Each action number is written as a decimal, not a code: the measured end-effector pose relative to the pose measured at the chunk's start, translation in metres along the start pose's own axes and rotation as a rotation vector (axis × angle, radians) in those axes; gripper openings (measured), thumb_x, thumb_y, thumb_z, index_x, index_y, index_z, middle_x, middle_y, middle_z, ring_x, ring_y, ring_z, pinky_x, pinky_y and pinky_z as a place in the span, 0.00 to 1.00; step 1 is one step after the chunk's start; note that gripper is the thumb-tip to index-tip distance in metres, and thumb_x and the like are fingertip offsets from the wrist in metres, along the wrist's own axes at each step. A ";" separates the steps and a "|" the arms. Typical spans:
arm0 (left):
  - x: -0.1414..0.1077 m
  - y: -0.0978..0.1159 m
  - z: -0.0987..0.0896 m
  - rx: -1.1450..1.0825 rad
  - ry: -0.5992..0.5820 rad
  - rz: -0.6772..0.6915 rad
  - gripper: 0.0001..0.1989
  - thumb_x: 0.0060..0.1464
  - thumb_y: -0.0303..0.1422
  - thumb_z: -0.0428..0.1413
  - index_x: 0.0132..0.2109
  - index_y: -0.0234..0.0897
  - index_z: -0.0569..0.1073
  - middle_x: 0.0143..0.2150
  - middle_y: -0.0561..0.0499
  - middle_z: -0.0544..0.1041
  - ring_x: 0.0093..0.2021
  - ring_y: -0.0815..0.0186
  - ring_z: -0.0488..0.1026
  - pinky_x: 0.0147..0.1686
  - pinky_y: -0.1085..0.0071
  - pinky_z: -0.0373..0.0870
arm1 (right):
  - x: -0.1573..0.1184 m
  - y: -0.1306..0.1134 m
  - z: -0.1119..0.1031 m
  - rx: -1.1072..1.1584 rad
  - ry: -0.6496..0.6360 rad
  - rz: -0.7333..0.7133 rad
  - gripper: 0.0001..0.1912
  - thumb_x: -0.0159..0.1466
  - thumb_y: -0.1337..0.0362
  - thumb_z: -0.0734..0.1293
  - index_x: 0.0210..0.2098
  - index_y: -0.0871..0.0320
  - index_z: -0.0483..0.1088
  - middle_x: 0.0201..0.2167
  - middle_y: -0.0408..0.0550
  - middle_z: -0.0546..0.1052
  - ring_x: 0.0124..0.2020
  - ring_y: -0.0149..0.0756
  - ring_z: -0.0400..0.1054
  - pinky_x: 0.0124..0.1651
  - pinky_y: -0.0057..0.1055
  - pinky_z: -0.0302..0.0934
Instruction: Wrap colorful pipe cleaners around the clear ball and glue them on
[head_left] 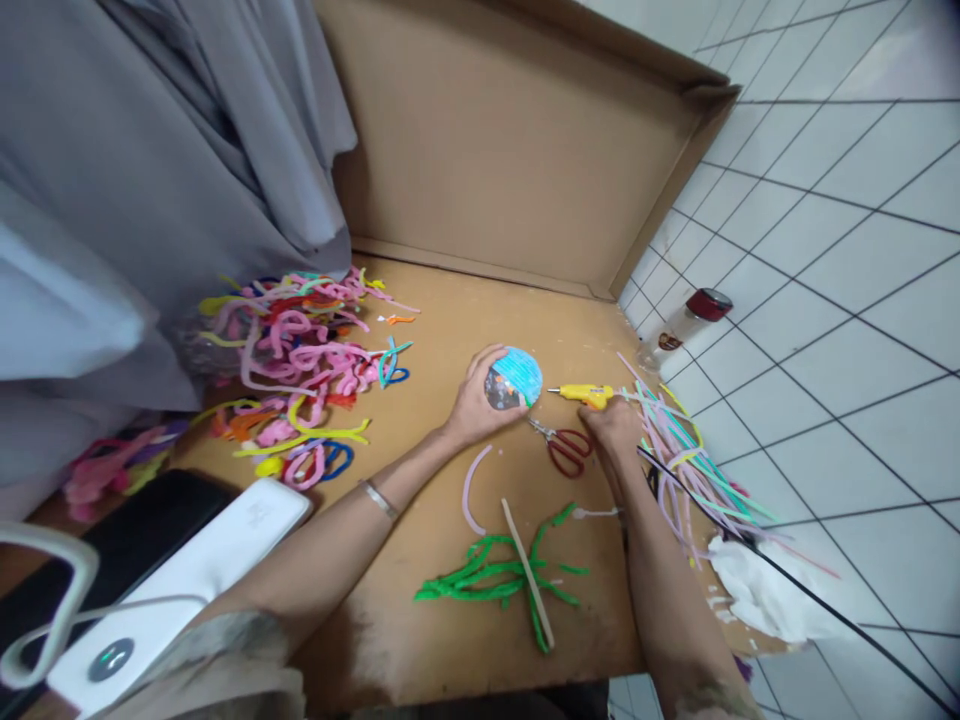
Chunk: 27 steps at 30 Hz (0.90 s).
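Observation:
My left hand [480, 392] is wrapped round a ball [519, 374], part bright blue and part dark and speckled, with a bit of green at its lower edge. To the right, my right hand [616, 428] grips a yellow glue gun [585, 393], its nozzle pointing left at the ball with a small gap between them. Just below the nozzle lie red-handled scissors [568, 450]. Nearer to me are a curved pale pink pipe cleaner [469, 490], several green pipe cleaners [480, 572] and a wooden stick [527, 575] across them.
A heap of colourful pipe cleaners [307, 350] covers the left of the table [420, 660]. A white power bank [195, 570] lies front left. On the right are pastel pipe cleaners [682, 460], a red-capped bottle [690, 325], white tissue [772, 590] and a black cord [817, 596]. Cardboard [510, 130] stands behind.

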<state>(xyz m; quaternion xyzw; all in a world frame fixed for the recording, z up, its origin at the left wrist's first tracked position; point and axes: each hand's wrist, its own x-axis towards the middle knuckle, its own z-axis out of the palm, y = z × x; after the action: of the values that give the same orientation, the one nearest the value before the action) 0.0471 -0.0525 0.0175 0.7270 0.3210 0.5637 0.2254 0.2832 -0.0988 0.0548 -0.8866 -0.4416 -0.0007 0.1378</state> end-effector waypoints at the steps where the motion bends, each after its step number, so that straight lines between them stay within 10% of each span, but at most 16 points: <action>1: 0.000 -0.001 0.000 -0.008 -0.002 -0.009 0.42 0.40 0.38 0.69 0.61 0.39 0.62 0.64 0.37 0.65 0.65 0.48 0.64 0.64 0.47 0.63 | 0.002 0.002 0.000 0.059 0.067 0.001 0.25 0.57 0.53 0.66 0.47 0.65 0.73 0.41 0.65 0.80 0.44 0.55 0.76 0.42 0.39 0.66; 8: 0.002 -0.004 0.000 -0.081 -0.023 -0.016 0.42 0.41 0.40 0.69 0.61 0.39 0.62 0.64 0.38 0.65 0.66 0.48 0.63 0.65 0.48 0.62 | -0.010 -0.010 -0.009 0.399 0.446 -0.318 0.20 0.53 0.56 0.63 0.42 0.60 0.68 0.37 0.58 0.77 0.39 0.50 0.72 0.42 0.42 0.66; 27: 0.003 -0.005 0.001 -0.051 -0.013 0.006 0.41 0.41 0.39 0.69 0.61 0.38 0.63 0.63 0.37 0.66 0.65 0.49 0.64 0.65 0.49 0.62 | -0.027 -0.018 -0.011 0.228 0.459 -0.558 0.08 0.53 0.59 0.61 0.29 0.57 0.67 0.23 0.46 0.67 0.26 0.40 0.64 0.32 0.35 0.59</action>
<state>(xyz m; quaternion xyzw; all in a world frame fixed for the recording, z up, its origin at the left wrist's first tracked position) 0.0473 -0.0470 0.0165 0.7255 0.3030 0.5677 0.2441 0.2543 -0.1121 0.0667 -0.6880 -0.6208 -0.1877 0.3256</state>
